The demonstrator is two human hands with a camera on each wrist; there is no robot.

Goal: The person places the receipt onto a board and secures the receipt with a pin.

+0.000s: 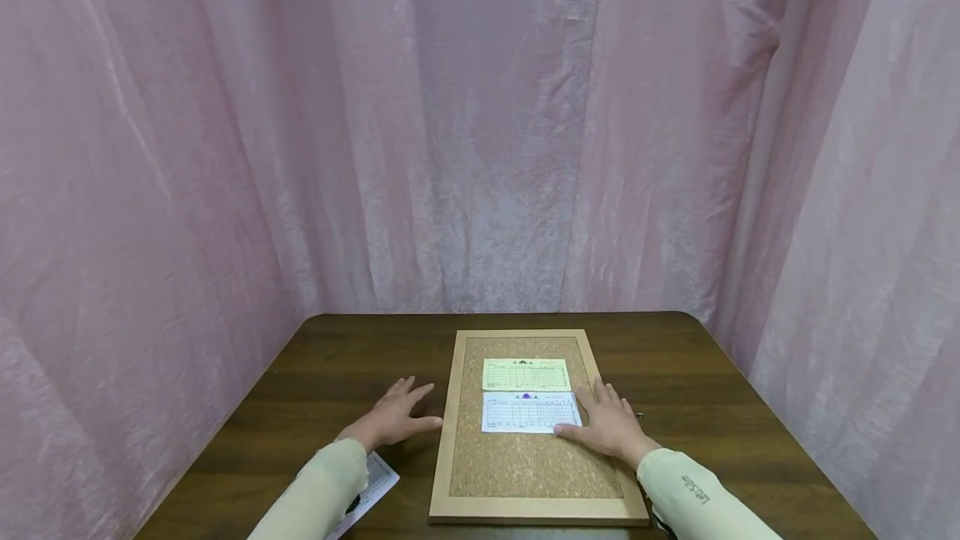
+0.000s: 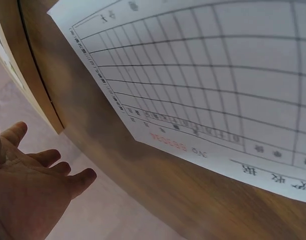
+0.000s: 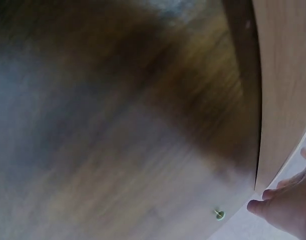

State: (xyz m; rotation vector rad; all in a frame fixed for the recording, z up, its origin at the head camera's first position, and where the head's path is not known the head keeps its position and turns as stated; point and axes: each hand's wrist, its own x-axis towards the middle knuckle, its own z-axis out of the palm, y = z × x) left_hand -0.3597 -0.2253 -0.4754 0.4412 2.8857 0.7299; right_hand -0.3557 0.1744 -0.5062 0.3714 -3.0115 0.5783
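A wood-framed corkboard lies flat on the table. A pale yellow-green printed form is on the cork, and a bluish-white form is just below it. My left hand is spread beside the frame's left edge, holding nothing; whether its thumb touches the frame I cannot tell. Over the right side of the frame reaches my right hand, fingers extended, its thumb at the white form's lower right corner. Another white printed form lies beneath my left forearm.
A green push pin lies on the brown wooden table, right of the board near my right hand. Pink-grey curtains hang behind the table and along both sides.
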